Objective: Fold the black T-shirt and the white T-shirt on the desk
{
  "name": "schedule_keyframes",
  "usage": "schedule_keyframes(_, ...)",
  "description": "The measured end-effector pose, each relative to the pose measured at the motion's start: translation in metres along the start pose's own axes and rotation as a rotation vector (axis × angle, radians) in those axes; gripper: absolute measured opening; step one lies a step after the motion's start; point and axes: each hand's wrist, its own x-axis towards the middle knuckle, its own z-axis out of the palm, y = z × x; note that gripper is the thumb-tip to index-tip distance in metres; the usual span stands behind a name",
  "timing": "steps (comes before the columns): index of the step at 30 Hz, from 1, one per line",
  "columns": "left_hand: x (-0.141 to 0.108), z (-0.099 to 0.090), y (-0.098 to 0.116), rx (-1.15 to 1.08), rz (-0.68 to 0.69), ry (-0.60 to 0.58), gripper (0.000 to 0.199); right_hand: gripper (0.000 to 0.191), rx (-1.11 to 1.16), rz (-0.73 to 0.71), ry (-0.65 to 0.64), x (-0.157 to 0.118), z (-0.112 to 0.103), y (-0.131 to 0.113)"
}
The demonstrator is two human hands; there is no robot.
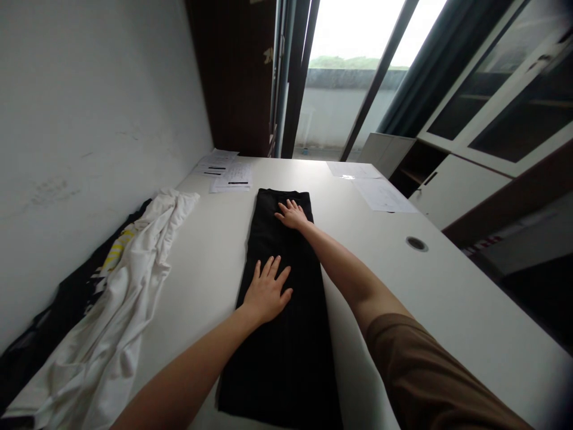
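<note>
Black trousers (286,358), folded lengthwise into a long strip, lie flat on the white table (206,251) with the waistband at the far end. My left hand (267,289) rests on the middle of the cloth, palm down with fingers spread. Farther away, my right hand (292,215) lies flat near the waistband, its fingers also apart. Neither hand grips the fabric. The near end of the trousers runs to the bottom of the view.
Crumpled white clothing (134,286) and a black garment (76,286) with yellow print lie along the left wall. Paper sheets (230,176) sit at the far left, more papers (380,194) at the far right. A round cable grommet (416,243) is set in the tabletop.
</note>
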Motion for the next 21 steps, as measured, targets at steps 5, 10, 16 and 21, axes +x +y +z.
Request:
schedule_keyframes(5, -0.007, -0.002, 0.005, 0.026, 0.056, -0.010, 0.063, 0.068, -0.003, -0.023, -0.029, -0.002, -0.004, -0.001)
schedule_keyframes(10, -0.017, -0.011, 0.015, 0.011, 0.217, -0.075, 0.066, 0.064, -0.041, -0.024, -0.007, -0.016, -0.006, -0.017)
schedule_keyframes(16, -0.034, -0.020, 0.035, -0.049, 0.249, -0.109, 0.065, 0.063, -0.030, -0.365, -0.047, -0.048, 0.005, -0.058)
schedule_keyframes(21, -0.054, -0.024, 0.049, -0.085, 0.198, -0.120, 0.062, 0.064, -0.055, -0.229, -0.108, -0.035, 0.007, -0.073)
